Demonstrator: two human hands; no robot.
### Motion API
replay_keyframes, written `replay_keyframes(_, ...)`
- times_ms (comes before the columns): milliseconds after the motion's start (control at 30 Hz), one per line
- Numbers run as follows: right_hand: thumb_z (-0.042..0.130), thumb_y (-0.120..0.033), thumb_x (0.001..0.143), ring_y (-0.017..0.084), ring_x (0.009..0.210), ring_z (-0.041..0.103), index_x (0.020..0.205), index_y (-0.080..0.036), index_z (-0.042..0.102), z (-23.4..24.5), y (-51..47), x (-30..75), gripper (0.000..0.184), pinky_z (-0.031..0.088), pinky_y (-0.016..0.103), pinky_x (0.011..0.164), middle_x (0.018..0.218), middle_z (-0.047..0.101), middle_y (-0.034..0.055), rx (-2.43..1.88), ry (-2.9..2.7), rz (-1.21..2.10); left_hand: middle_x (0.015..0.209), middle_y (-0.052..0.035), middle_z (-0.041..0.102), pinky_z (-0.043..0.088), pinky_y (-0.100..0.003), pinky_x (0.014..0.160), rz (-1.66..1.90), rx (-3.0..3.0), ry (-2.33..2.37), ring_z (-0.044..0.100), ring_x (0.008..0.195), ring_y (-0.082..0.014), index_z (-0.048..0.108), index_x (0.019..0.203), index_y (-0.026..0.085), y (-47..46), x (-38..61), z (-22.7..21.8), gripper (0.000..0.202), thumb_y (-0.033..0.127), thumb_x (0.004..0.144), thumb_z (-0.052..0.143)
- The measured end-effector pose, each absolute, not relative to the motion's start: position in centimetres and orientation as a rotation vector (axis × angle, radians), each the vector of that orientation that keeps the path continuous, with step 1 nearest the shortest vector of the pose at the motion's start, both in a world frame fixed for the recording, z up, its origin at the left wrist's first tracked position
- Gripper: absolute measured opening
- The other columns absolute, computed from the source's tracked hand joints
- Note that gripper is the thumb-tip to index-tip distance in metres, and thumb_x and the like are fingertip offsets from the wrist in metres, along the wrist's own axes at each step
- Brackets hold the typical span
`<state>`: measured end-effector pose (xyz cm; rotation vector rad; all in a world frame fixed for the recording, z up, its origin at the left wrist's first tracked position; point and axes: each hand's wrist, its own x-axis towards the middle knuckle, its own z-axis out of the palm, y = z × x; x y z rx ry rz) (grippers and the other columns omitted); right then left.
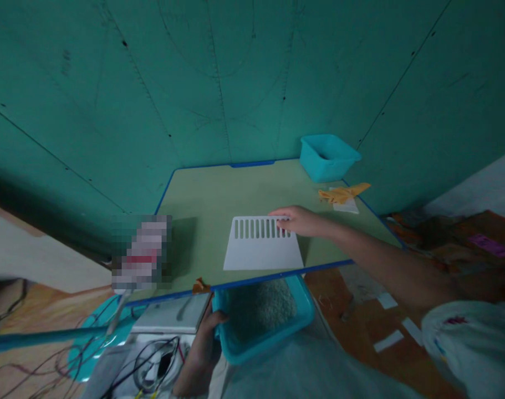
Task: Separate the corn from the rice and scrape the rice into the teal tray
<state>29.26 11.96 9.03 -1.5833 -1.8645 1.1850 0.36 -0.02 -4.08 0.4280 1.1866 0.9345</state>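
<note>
My right hand (299,220) reaches across the green table (202,194) and rests its fingers on the slotted top edge of a white plastic panel (262,244) that lies flat near the front edge. Its fingers are stretched out flat on the panel. Below the table's front edge, my left hand (203,343) grips the left rim of a turquoise tray (302,310) filled with pale granular material. The tray sits on my lap, partly under the table edge.
A turquoise bin (327,156) stands at the table's back right corner. Orange scraps (342,193) lie on a white piece beside it. A pixelated object (142,252) sits at the front left. Cables (152,366) and a white slab (173,318) lie below. Green panels form the wall behind.
</note>
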Motion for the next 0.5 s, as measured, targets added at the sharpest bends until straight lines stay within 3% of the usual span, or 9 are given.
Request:
replay_keyframes(167, 0.049, -0.008, 0.086, 0.012, 0.067, 0.062, 0.116, -0.012, 0.071, 9.2, 9.3, 28.4, 0.038, 0.046, 0.022, 0.062, 0.078, 0.072, 0.0034, -1.523, -1.985, 1.147, 0.096, -0.0063, 0.082, 0.063, -0.041, 0.072, 0.914, 0.445, 1.136, 0.077, 0.092, -0.035, 0.07, 0.114, 0.02, -0.7, 2.0, -2.2, 0.06, 0.018, 0.054, 0.07)
replay_keyframes(300, 0.051, -0.01, 0.085, 0.013, 0.072, 0.062, 0.112, -0.012, 0.072, 9.0, 7.2, 28.2, 0.035, 0.045, 0.024, 0.065, 0.09, 0.075, 0.0068, -1.445, -2.008, 1.059, 0.087, -0.0057, 0.083, 0.063, -0.041, 0.07, 0.894, 0.453, 1.143, 0.077, 0.089, -0.0348, 0.071, 0.112, 0.02, -0.9, 2.6, -1.7, 0.057, 0.019, 0.055, 0.072)
replay_keyframes(500, 0.065, -0.024, 0.078, 0.014, 0.066, 0.063, 0.093, -0.015, 0.071, 8.8, 4.3, 30.0, 0.019, 0.047, 0.026, 0.066, 0.077, 0.072, 0.0018, -1.243, -1.363, 1.303, 0.08, -0.0152, 0.082, 0.061, -0.051, 0.081, 0.852, 0.342, 1.2, 0.076, 0.093, -0.0446, 0.076, 0.081, 0.016, -2.5, -1.6, -2.4, 0.03, 0.025, 0.052, 0.076)
